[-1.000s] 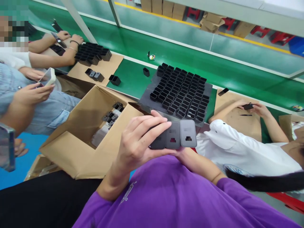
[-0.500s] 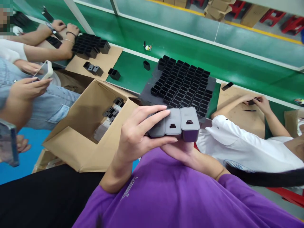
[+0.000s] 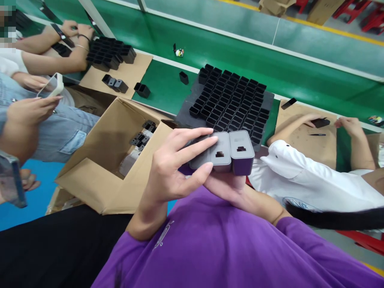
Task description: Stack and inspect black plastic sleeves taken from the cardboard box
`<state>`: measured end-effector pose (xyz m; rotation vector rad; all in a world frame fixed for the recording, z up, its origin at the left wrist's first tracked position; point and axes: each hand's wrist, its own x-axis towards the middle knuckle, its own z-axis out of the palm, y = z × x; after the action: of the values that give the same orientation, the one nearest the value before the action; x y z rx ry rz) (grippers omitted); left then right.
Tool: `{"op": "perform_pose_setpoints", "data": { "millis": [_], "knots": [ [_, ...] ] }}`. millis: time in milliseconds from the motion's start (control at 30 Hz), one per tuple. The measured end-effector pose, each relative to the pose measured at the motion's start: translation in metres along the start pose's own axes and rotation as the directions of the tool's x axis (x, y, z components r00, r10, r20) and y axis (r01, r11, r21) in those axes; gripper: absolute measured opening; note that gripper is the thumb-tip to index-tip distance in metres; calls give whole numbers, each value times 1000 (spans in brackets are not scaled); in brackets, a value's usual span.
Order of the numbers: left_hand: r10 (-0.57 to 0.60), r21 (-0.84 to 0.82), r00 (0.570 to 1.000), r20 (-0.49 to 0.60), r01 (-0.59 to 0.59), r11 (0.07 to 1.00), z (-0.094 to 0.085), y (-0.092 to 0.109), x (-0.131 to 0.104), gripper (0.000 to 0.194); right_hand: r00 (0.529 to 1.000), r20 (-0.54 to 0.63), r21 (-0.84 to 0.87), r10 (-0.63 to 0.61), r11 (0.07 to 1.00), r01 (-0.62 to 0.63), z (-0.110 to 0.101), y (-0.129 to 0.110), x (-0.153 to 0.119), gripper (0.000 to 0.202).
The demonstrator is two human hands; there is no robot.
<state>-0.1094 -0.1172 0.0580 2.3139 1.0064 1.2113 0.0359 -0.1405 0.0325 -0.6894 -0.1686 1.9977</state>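
Observation:
A row of three grey rectangular plastic casings (image 3: 220, 149) sits in front of my chest, closed ends facing up. Two of these ends show a small dark cut-out; my fingers mostly cover the leftmost one. The right-hand casing (image 3: 242, 154) stands slightly apart at its top from the middle one. My left hand (image 3: 172, 166) closes round the row from the left, fingers across the top and thumb at the near edge. From below, my right hand (image 3: 226, 187) holds the casings, its fingers hidden beneath them.
Many black open-topped casings (image 3: 234, 100) stand in rows on a dark sheet ahead. An open cardboard box (image 3: 87, 176) with similar parts is at my left. Co-workers sit on both sides: one holds a phone (image 3: 55, 86); another has a black casing (image 3: 320, 122) at hand.
My left thumb has drawn back left along the near edge of the casings. The row has shifted slightly right. The right-hand co-worker's hands have moved apart, one leaving the black casing.

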Motion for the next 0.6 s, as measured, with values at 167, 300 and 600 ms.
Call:
{"op": "perform_pose_setpoints", "data": {
  "millis": [167,300,600],
  "knots": [
    [-17,-60,998,62,21,998,-5,2,-1,36,998,62,-30,1,1000,1,-3,0,-4,47],
    [-37,-60,994,104,44,997,-10,3,1,37,997,65,-14,-32,999,33,1,-4,-9,41],
    [48,-43,998,48,-46,998,-3,9,5,33,998,-65,148,2,989,8,-2,-8,-6,34]
  ]
}}
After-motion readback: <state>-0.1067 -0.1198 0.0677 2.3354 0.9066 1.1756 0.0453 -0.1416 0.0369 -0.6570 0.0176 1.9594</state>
